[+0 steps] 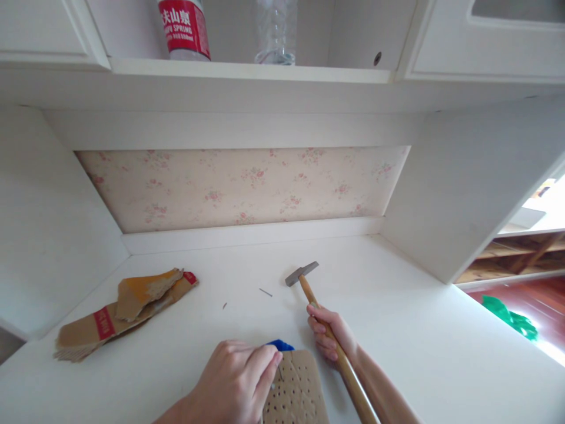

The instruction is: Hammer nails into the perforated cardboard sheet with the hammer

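Observation:
My right hand (331,335) is wrapped round the wooden handle of a hammer (309,272), whose grey metal head is raised a little beyond my hand. My left hand (241,380) is closed in a pinch at the near edge of the counter, with a thin dark nail (281,372) between thumb and forefinger. The nail's lower end meets a tan, perforated slab (300,388) with rounded corners; its near part is cut off by the view. Something blue (282,345) shows behind the slab's far edge, its kind hidden. Another nail (265,292) lies loose on the counter.
Torn brown cardboard (88,330) lies at the left of the white counter (198,330). A small dark scrap (225,305) is nearer the middle. Overhead, a shelf (247,69) bears a red-labelled bottle (185,29) and a clear bottle (276,32). Side panels flank the counter.

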Demonstrator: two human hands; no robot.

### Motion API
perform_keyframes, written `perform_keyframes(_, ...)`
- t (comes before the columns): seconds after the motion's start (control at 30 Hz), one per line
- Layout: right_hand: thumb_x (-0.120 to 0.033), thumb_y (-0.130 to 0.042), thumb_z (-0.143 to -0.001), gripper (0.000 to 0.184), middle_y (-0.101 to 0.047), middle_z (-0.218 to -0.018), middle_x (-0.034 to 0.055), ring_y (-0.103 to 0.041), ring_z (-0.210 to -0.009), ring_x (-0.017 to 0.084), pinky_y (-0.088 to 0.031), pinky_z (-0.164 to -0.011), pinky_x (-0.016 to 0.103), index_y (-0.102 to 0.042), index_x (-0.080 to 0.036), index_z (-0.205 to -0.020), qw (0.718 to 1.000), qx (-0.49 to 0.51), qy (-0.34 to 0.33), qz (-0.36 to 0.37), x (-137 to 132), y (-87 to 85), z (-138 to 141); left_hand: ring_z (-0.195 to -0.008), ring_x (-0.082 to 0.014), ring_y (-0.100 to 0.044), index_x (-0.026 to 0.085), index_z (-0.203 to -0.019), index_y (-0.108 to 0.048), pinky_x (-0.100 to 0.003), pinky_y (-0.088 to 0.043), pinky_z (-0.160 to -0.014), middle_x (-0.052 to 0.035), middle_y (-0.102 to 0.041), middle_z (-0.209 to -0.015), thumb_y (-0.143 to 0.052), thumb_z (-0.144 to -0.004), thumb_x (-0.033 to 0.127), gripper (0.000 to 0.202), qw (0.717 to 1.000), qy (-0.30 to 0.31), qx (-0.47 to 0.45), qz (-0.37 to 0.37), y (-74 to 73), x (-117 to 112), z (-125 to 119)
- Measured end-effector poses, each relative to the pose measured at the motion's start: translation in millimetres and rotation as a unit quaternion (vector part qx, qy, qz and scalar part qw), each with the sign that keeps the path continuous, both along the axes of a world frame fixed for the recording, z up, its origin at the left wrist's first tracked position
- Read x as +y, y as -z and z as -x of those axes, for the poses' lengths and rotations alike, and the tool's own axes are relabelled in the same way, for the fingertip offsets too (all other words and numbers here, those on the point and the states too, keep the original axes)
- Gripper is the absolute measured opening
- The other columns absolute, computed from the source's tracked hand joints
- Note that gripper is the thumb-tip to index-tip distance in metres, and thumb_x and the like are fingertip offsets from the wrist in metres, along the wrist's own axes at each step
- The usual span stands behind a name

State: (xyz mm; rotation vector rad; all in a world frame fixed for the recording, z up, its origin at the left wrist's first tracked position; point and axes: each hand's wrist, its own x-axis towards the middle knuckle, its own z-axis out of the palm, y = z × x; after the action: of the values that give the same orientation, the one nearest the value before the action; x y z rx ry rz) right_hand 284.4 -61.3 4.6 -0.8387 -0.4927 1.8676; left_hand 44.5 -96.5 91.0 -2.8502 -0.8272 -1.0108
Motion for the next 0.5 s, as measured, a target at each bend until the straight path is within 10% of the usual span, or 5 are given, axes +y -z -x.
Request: perform_keyframes(0.5, -0.034, -0.069, -0.080, 0.031, -0.043, -0.046, -0.0139, -0.024, -0.022, 0.000, -0.025, -0.017, 0.012, -0.043, -0.023, -0.067, 1.000, -0.008, 0.002, 0.007, 1.2, -1.9, 0.6, -0.049, -0.0125, -0.065, 0.022, -0.086, -0.067, -0.021, -0.055, -0.060, 0.0013, -0.066, -0.057, -0.040, -0.099, 0.020, 0.030, 0.999, 0.044, -0.018, -0.004, -2.2, -1.7, 3.6)
